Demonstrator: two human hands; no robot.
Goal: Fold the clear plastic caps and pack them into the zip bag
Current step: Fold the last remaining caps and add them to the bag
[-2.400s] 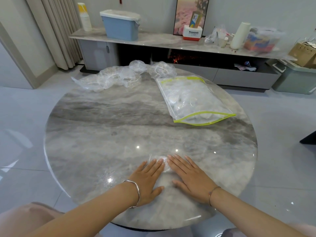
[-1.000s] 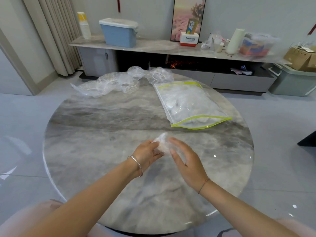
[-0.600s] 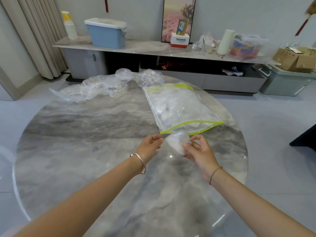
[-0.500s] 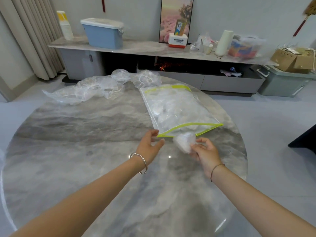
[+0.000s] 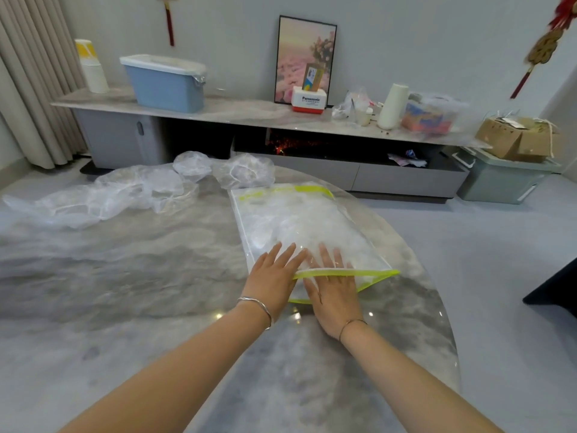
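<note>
Right hand (image 5: 332,287) now inside zip bag (image 5: 299,220), left hand (image 5: 274,273) atop

Setting: a home living room.
Table: a round marble-topped table (image 5: 125,276) lay under the left hand (image 5: 274,278) and the right hand (image 5: 335,295).
Far wall: a long low media cabinet (image 5: 409,181) stood well beyond both hands, with a framed flower picture (image 5: 307,51) leaning on its top.
Decoration: a red knot ornament (image 5: 544,48) hung high to the right of the right hand.
Window side: pleated curtains (image 5: 28,82) hung far left of the left hand.
Household storage: a blue lidded bin (image 5: 165,85) sat on the cabinet top.
</note>
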